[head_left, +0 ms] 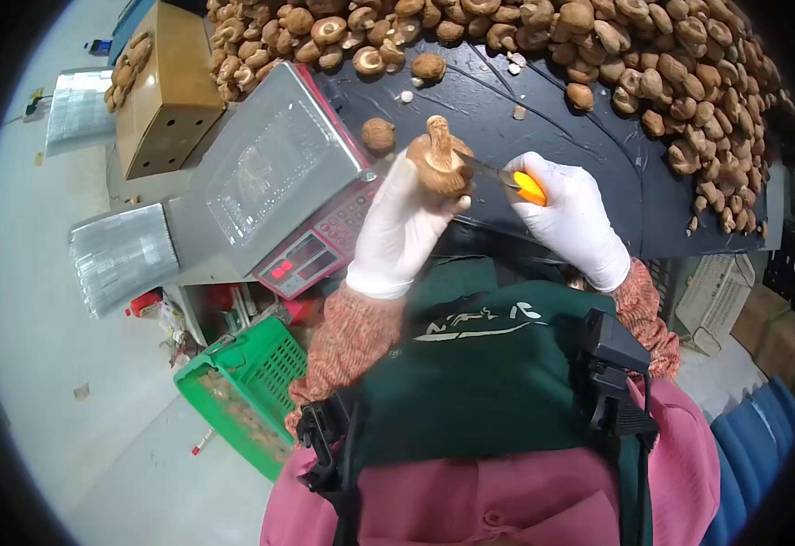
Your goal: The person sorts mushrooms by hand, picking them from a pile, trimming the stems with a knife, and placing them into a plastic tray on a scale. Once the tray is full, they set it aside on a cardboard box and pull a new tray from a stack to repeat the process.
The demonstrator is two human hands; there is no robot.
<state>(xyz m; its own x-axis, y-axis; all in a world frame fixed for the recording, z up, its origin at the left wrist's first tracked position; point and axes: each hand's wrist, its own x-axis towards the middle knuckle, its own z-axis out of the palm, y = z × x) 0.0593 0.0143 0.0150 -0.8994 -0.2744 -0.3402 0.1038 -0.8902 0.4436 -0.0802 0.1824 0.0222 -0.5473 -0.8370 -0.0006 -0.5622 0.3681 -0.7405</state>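
In a white glove, my left hand (399,221) holds a shiitake mushroom (437,169) by its cap, gills facing up and the thick stem pointing away from me. My right hand (572,214), gloved as well, is closed round the orange-yellow handle of a small knife (529,189). The thin blade reaches left, its tip right at the mushroom beside the base of the stem. A loose mushroom (378,135) lies on the black table just beyond my left hand. Cut stem bits (518,112) are scattered farther back.
A large heap of mushrooms (679,82) covers the back and right of the black table (470,91). On the left stands a red-framed scale (315,246) with a clear cover. Beyond it is a cardboard box (165,100). A green basket (274,364) sits low at left.
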